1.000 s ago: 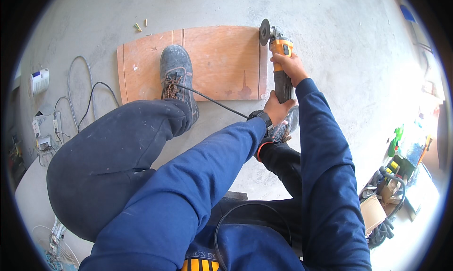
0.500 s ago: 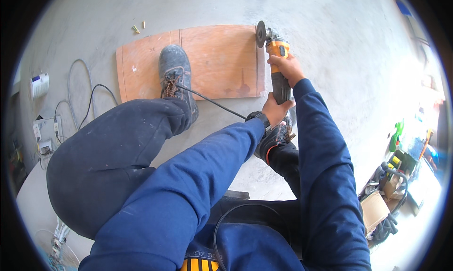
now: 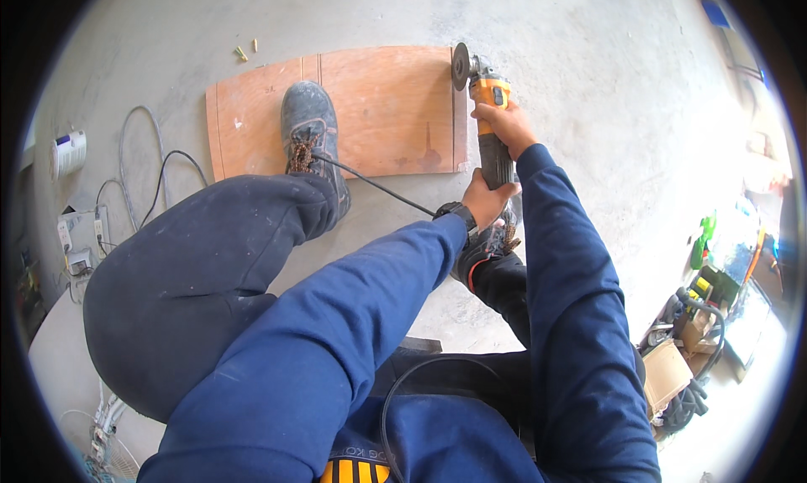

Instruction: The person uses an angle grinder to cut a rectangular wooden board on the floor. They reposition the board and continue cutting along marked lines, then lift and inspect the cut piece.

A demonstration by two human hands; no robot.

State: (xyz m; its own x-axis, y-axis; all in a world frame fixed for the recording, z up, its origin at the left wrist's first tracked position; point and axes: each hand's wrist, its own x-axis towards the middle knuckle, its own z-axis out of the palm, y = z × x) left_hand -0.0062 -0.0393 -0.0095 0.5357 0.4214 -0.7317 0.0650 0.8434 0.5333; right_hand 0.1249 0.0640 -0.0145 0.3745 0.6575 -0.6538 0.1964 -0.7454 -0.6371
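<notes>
Concrete flr (image 3: 580,54) under it all. Flat on it, a wood panel (image 3: 378,105), far edge slightly curved, dk lines across nr both ends. Prob. stiff, fairly light for its size; could skid on the flr, so best held down mid-panel, away from the R end. Just off that R end: yellow/blk angle grinder (image 3: 496,157), head pointing away from the person. Looks rigid & dense, likely heaviest at the head; best taken w/ 2 hands, behind the head & at the rear, well clear of the disc. L boot (image 3: 308,113) on panel, L of ctr. R hand (image 3: 507,126): fingers wrapped round the body behind the head. L hand (image 3: 486,200): fingers clasped round the blk rear end. Disc (image 3: 461,66) on edge by panel's far R corner; touching or not, can't tell. Likely brittle if twisted. Few sm. bits (image 3: 241,54) on flr beyond panel.
</notes>
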